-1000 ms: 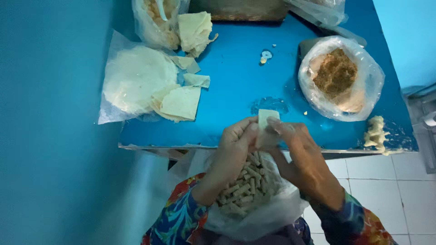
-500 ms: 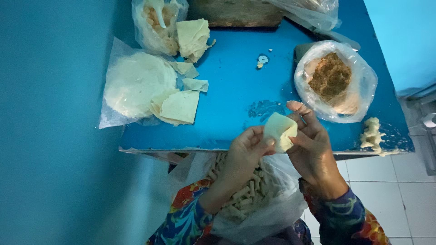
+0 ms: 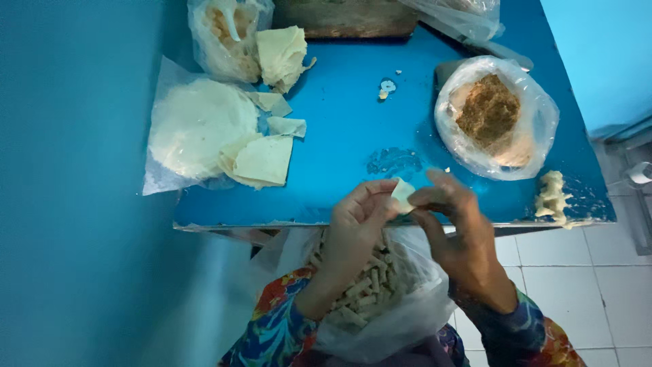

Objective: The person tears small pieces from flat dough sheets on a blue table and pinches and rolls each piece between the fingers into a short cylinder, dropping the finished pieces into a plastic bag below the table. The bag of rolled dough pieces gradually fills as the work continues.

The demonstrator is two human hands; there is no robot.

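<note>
Blue walls close in on a blue table [image 3: 339, 136] whose near edge sits just above a white tiled floor [image 3: 577, 285]. Over that edge, the left hand [image 3: 353, 228] and the right hand [image 3: 451, 224] meet around a small pale wrapper piece [image 3: 402, 196], pinched between the fingertips of both; the fingers are curled close, nearly shut, with only the little fold of wrapper showing between them. It looks thin, soft and light, likely to tear or unroll if squeezed hard, so a gentle pinch at its folded edges seems the safest hold. Below the hands, in the lap, a clear plastic bag [image 3: 407, 319] holds many small pale rolled sticks [image 3: 360, 292]. On the table to the left lies a round stack of wrappers [image 3: 197, 126] on plastic, with cut wrapper quarters [image 3: 261, 160] beside it. Well to the right stands a bag of brown crumbly filling [image 3: 489, 109], and a pale doughy lump [image 3: 551, 194] rests near the right corner.
</note>
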